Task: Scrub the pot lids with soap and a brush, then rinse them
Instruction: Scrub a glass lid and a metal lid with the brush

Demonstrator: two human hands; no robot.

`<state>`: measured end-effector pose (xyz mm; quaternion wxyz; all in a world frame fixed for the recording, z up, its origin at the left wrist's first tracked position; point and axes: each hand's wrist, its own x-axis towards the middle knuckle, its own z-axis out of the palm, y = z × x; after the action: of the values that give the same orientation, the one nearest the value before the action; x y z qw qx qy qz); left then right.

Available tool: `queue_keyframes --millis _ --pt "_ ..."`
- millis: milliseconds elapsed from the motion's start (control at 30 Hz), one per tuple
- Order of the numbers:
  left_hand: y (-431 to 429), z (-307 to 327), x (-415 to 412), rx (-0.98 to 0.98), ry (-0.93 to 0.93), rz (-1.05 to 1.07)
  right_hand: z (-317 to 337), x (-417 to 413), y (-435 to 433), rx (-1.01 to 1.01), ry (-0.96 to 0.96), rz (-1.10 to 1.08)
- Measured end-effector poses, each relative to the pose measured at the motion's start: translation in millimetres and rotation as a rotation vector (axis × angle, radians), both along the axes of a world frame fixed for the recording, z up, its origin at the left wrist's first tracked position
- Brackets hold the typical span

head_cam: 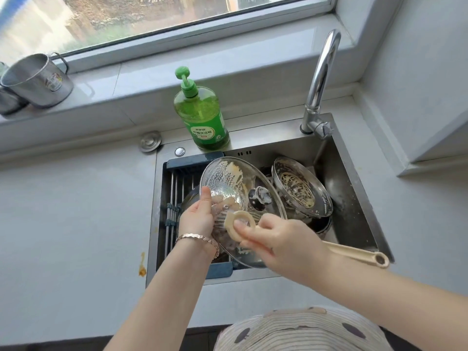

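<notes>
On the windowsill at 10 o'clock from the sink, 2 steel mugs point(38, 79) stand together, well away from the work. On the counter just left of the basin there is an orange sauce stain point(142, 268). The green dish soap bottle point(202, 115) stands upright on the sink's back ledge at 12 o'clock.

Your left hand point(197, 216) grips the glass pot lid point(228, 178) at its rim, near 8 o'clock. The thumb lies on the upper face and the fingers show through the glass underneath. The lid is tilted up over the left half of the sink point(354, 198), above a blue-framed draining rack point(174, 183). Suds streak its top edge and coat its dark knob point(259, 198).

Your right hand point(281, 241) is clenched round the cream brush point(354, 253) close to its ring-shaped head. The head presses on the lid near 6 o'clock, and the handle trails off toward 4 o'clock.

That lid will likely feel heavy for its size, and it is stiff, breakable and slick with soap. A rim pinch could slip, so I would wrap more fingers under the edge or take the knob as a second hold, and keep it low over the basin.

At 3 o'clock from it, a 2nd lid point(301, 191) with a steel rim leans on the piled pots, soapy and unrinsed. No water shows at the faucet point(321, 79), so rinsing looks ahead of you.
</notes>
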<state>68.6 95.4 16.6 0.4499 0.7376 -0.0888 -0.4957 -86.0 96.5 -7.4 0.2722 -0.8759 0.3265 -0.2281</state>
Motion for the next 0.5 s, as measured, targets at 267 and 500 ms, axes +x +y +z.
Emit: queue_keyframes --millis 267,500 --pt "-3 0 3 -0.022 -0.035 -0.033 2 1 4 -0.017 -0.007 0.068" --pt "7 9 -3 -0.087 -0.104 -0.108 -12 -1 -70 0.473 -0.092 -0.387"
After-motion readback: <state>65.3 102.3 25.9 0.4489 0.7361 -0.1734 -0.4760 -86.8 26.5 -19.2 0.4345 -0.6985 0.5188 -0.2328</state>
